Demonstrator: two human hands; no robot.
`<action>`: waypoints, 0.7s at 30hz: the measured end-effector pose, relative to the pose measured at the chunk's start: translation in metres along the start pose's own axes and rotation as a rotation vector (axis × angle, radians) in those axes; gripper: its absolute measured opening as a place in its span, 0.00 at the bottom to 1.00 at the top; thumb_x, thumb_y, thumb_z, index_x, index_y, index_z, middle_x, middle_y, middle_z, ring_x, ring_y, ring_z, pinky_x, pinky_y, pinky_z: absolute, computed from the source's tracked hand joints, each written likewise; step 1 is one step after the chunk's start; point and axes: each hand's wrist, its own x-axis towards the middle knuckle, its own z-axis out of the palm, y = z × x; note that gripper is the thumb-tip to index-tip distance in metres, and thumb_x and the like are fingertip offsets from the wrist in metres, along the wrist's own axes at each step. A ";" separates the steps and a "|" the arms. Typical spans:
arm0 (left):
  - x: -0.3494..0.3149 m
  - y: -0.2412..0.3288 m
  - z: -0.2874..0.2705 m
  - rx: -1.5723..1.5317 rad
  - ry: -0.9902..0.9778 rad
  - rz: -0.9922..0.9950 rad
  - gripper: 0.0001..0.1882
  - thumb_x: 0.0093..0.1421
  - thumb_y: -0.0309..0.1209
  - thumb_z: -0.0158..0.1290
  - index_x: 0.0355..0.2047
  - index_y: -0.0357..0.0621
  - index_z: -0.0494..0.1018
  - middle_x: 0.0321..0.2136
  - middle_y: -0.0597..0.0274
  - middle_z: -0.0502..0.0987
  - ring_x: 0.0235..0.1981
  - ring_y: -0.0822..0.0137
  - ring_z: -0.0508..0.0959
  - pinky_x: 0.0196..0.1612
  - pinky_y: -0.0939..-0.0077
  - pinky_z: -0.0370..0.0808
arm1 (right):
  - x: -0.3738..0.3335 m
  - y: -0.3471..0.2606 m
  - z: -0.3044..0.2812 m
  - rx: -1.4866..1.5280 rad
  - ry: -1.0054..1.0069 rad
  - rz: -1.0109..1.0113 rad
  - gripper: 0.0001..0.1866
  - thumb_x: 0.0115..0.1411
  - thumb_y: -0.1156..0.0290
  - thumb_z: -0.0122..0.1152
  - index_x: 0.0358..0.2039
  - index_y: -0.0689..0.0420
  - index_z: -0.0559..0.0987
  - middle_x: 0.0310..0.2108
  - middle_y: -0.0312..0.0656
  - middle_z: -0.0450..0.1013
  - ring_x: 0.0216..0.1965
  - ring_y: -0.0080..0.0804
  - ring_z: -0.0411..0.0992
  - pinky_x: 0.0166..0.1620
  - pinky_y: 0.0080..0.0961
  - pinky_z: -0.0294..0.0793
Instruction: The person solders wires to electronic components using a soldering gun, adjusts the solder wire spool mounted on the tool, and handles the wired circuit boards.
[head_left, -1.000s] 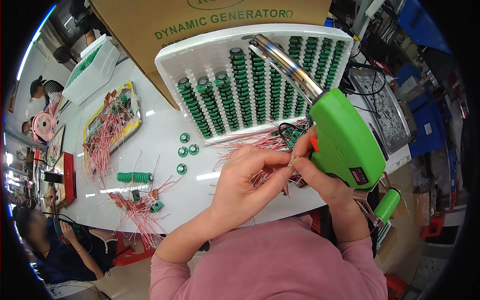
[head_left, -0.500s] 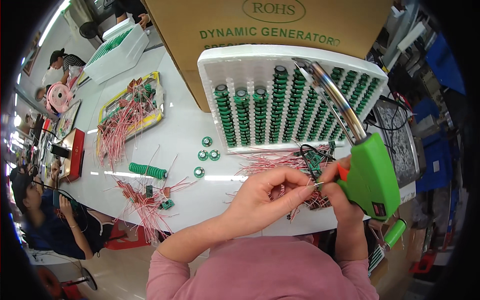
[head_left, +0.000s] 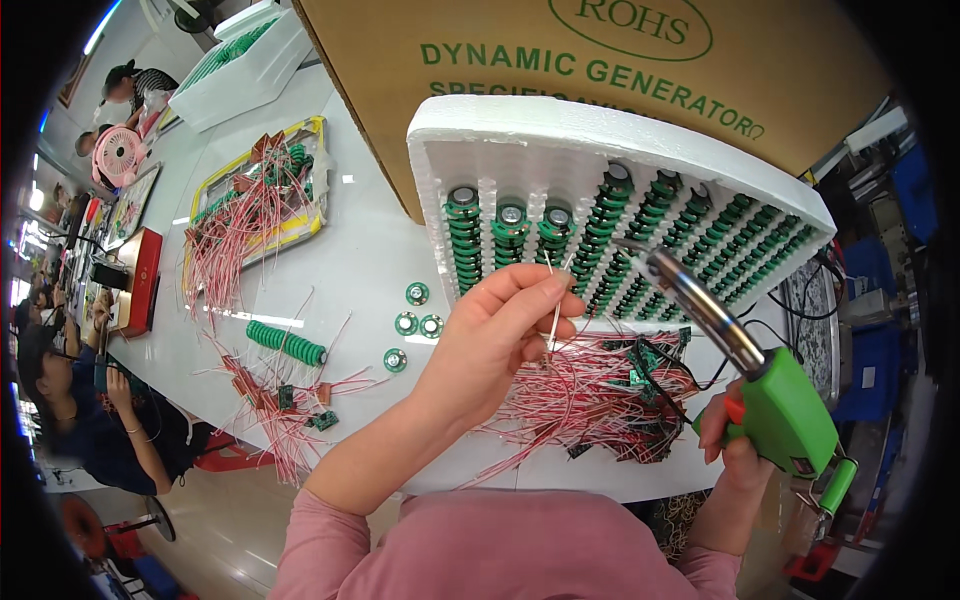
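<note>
My left hand [head_left: 500,335] is raised over the table with thumb and fingers pinched on thin white wires [head_left: 556,318], whose ends stick up past the fingertips. My right hand [head_left: 735,435] wraps the handle of a green soldering gun [head_left: 795,415] with an orange trigger. Its metal barrel [head_left: 705,305] points up and left, the tip a little right of my left fingertips. Beneath both hands lies a heap of red and white wires [head_left: 570,405] with small green circuit boards [head_left: 645,365]. Behind it leans a white foam tray [head_left: 620,120] holding rows of stacked small green-rimmed speakers [head_left: 465,240].
Several loose speakers [head_left: 405,323] sit left of my hand, near a green stack of discs [head_left: 285,343] and another wired bundle [head_left: 265,395]. Farther back is a yellow-edged tray [head_left: 320,150] of wired parts. A large cardboard box [head_left: 380,100] stands behind the foam tray. Co-workers [head_left: 90,400] sit at left.
My hands have moved apart: the left went up and left with the wires, the right shifted right and down with the soldering gun. The wire heap is more exposed.
</note>
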 end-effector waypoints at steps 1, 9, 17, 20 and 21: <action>0.004 0.000 0.001 -0.036 0.011 -0.022 0.07 0.56 0.33 0.50 0.34 0.46 0.69 0.27 0.66 0.74 0.26 0.77 0.74 0.27 0.86 0.69 | 0.003 0.002 0.002 -0.019 0.021 -0.014 0.31 0.50 0.51 0.59 0.42 0.64 0.63 0.12 0.39 0.64 0.07 0.18 0.56 0.10 0.12 0.54; 0.016 0.003 0.001 -0.177 -0.007 -0.105 0.06 0.56 0.33 0.49 0.32 0.48 0.67 0.29 0.62 0.75 0.33 0.68 0.77 0.31 0.79 0.73 | 0.019 0.019 -0.005 0.003 -0.027 0.090 0.33 0.50 0.50 0.58 0.45 0.64 0.64 0.11 0.39 0.64 0.07 0.18 0.56 0.10 0.13 0.54; 0.022 0.002 0.004 -0.233 -0.023 -0.095 0.06 0.56 0.33 0.49 0.32 0.48 0.67 0.31 0.62 0.75 0.37 0.66 0.76 0.34 0.75 0.74 | 0.028 0.025 -0.009 0.039 -0.042 0.110 0.32 0.50 0.50 0.58 0.46 0.63 0.64 0.11 0.39 0.64 0.07 0.18 0.56 0.10 0.14 0.53; 0.023 0.001 0.006 -0.264 -0.015 -0.113 0.06 0.56 0.33 0.49 0.32 0.48 0.68 0.31 0.62 0.75 0.37 0.66 0.75 0.35 0.75 0.75 | 0.027 0.029 -0.013 0.035 -0.057 0.095 0.33 0.50 0.51 0.59 0.46 0.63 0.63 0.11 0.39 0.64 0.07 0.18 0.56 0.11 0.14 0.53; 0.023 0.001 0.006 -0.274 -0.011 -0.127 0.06 0.56 0.33 0.49 0.33 0.48 0.68 0.31 0.62 0.75 0.37 0.66 0.75 0.36 0.74 0.75 | 0.027 0.029 -0.014 0.024 -0.053 0.094 0.33 0.49 0.51 0.59 0.46 0.63 0.63 0.11 0.39 0.64 0.07 0.18 0.56 0.11 0.14 0.54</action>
